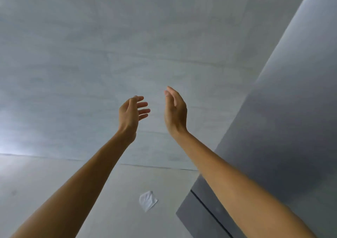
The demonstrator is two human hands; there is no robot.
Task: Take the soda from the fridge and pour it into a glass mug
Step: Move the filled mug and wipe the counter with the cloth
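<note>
Both my bare arms stretch forward over a pale grey tiled floor. My left hand (132, 112) is held up with relaxed, slightly spread fingers and holds nothing. My right hand (176, 110) faces it a short gap away, fingers together and gently curved, also holding nothing. A tall dark grey panel (284, 110) that may be the fridge front rises along the right side, with a thin dark seam near its bottom. No soda and no glass mug are in view.
A small crumpled white scrap (148, 200) lies on the floor (73, 73) between my forearms. Thin tile joints cross the floor. Bright glare falls at the left edge.
</note>
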